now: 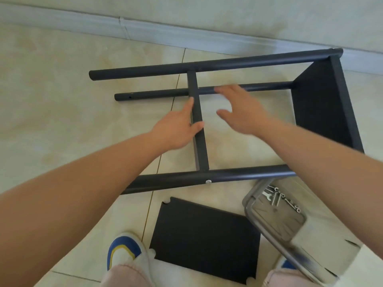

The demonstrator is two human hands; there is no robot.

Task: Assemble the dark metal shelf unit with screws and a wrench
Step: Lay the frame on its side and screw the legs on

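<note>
The dark metal shelf frame (215, 64) lies on its side on the tiled floor, with long round legs and a dark panel (319, 108) fixed at its right end. A dark crossbar (201, 150) runs between the near and far legs. My left hand (176, 129) rests on this crossbar, its thumb and a finger along the bar's two sides. My right hand (240, 108) hovers open above the frame, fingers spread and blurred. A silver screw head (208, 181) sits in the near leg. A loose dark shelf board (205, 239) lies near my feet.
A grey tray (275, 216) at the lower right holds several silver screws (284, 198) and a small wrench (267, 196). A white skirting board (124, 27) runs along the wall behind the frame. My shoe (124, 251) stands left of the loose board.
</note>
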